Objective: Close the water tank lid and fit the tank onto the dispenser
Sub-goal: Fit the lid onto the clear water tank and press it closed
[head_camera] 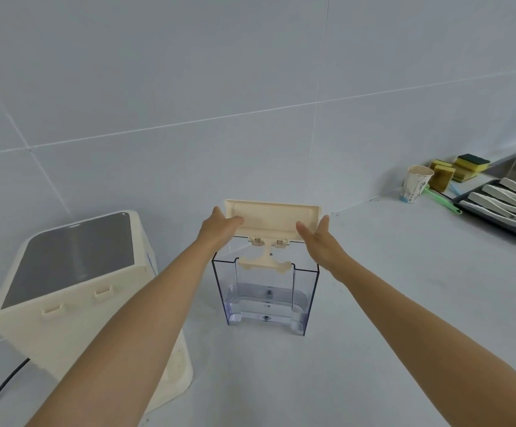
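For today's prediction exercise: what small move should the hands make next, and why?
Probably swing the lid down onto the tank. It stands raised and open, the left hand and right hand hold its ends, and the dispenser waits alongside.

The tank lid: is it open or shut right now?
Open. The lid stands raised above the tank, both hands on its ends: left hand, right hand.

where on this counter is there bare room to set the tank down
Bare counter lies right of the tank, short of the knife tray, and in front of it, beside the dispenser. The far right corner with the paper cup and sponges is crowded.
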A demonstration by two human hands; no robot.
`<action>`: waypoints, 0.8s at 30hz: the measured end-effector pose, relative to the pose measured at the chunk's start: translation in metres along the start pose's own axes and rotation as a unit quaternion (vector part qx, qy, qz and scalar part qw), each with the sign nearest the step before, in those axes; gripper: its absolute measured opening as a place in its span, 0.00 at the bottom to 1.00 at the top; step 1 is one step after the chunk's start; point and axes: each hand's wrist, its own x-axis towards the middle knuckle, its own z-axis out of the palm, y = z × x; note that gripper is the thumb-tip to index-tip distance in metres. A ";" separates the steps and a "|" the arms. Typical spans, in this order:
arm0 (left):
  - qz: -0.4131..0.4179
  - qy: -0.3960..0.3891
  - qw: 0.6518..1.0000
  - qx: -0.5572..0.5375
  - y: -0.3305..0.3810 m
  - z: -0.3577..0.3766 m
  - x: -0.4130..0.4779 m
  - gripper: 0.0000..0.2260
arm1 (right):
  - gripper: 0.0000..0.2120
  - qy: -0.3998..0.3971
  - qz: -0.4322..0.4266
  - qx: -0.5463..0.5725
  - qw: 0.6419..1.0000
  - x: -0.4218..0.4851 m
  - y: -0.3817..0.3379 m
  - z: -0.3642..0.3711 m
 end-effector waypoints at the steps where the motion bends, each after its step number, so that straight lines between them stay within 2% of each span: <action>1: -0.001 -0.003 1.000 -0.013 0.001 -0.001 0.000 0.24 | 0.38 0.003 0.011 0.016 1.000 0.001 -0.001 -0.001; 6: -0.021 -0.013 0.996 -0.086 0.001 -0.002 0.002 0.31 | 0.34 0.023 0.022 0.062 0.998 -0.001 -0.004 -0.003; 9: -0.015 -0.015 0.994 -0.108 -0.001 -0.003 -0.001 0.30 | 0.28 0.024 0.007 0.073 0.997 -0.007 -0.004 -0.003; 12: -0.008 -0.013 0.991 -0.132 -0.005 -0.003 -0.007 0.27 | 0.27 0.033 -0.002 0.079 0.996 -0.013 -0.002 0.000; 16: 0.007 0.003 0.981 -0.195 -0.015 -0.004 -0.020 0.14 | 0.24 0.054 -0.006 0.100 0.993 -0.025 0.001 0.004; 18: 0.017 0.018 0.975 -0.219 -0.022 -0.005 -0.025 0.12 | 0.21 0.070 -0.013 0.105 0.992 -0.034 0.005 0.006; 20: 0.029 0.029 0.972 -0.231 -0.030 -0.004 -0.029 0.13 | 0.20 0.082 -0.016 0.096 0.992 -0.042 0.010 0.008; 24: 0.045 0.047 0.973 -0.221 -0.041 0.006 -0.040 0.21 | 0.23 0.089 -0.008 0.060 0.994 -0.057 0.015 0.013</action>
